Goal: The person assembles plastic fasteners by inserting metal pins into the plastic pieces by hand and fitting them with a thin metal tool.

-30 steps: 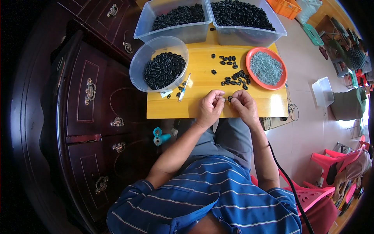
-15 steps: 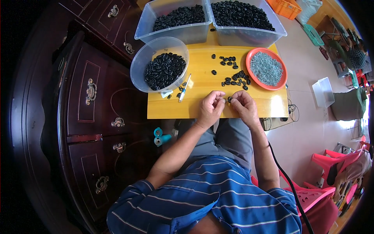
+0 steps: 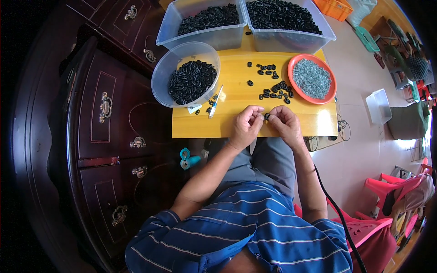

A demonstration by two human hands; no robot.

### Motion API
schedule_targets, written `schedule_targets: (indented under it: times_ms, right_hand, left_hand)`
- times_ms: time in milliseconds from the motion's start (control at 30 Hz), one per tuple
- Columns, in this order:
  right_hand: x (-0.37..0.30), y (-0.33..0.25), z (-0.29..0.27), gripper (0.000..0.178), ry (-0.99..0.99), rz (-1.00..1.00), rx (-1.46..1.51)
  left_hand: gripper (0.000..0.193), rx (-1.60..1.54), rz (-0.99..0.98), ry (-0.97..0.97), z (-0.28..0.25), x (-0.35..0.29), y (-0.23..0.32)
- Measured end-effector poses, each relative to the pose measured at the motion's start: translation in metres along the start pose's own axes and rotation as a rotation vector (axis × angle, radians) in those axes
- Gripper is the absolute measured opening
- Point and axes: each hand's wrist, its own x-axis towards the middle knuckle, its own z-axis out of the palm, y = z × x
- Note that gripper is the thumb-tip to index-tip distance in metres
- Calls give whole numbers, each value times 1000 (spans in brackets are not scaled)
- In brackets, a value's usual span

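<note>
Left hand: we see our left hand (image 3: 246,123) curled over the near edge of the yellow table (image 3: 236,123), thumb and forefinger pressed together toward the right hand; whatever they nip is too small for us to make out.

Right hand: our right hand (image 3: 284,123) pinches a small black oval ring piece (image 3: 267,116) between thumb and forefinger, at the spot where both hands' fingertips meet.

Where the piece is: held just above the table's near edge, at 6 o'clock from the loose cluster of black pieces (image 3: 276,91).

How it looks: dark, glossy, tiny, rounded, much like the ones in the round clear bowl (image 3: 165,73) at 10 o'clock from our hands; finer detail we cannot tell.

Around us: an orange plate (image 3: 291,66) of thin grey metal bits at 1 o'clock, a pen-like tool (image 3: 215,103) at 10 o'clock, two clear bins (image 3: 214,38) of black pieces at 12 o'clock.

Risk, slipping: we judge the piece could squirt out of so slight a pinch, since it is smooth and barely larger than the fingertips.

Risk, losing it: held at the very edge, a dropped piece would likely fall past the table onto the lap or floor.

Risk, scattering: a wide elbow move could nudge the loose cluster nearby.
</note>
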Motion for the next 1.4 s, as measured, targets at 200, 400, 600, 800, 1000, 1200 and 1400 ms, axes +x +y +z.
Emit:
schedule_targets:
  times_ms: [200,400,600,800,1000,1200,1400]
  right_hand:
    - [0,0,1,4,-4,13,14]
    - [-3,-1,2,4,-12,23,68]
    - [-4,-1,4,5,-45,56,168]
    - [-4,-6,4,9,-90,108,235]
    - [-2,-5,4,11,-100,130,214]
    - [-4,-5,5,9,-83,132,229]
    - [-5,-4,7,7,-72,90,238]
  left_hand:
    - [18,-1,6,-15,-1,0,-2]
    - [19,-70,-28,-69,-5,-2,0]
    - [23,-175,-60,-158,-13,-3,-4]
    - [26,-166,-85,-245,-17,-3,-3]
    - [24,-198,-63,-181,-13,-2,0]
    - [25,-146,-76,-225,-17,-2,-3]
    - [26,-136,-73,-189,-15,-2,2]
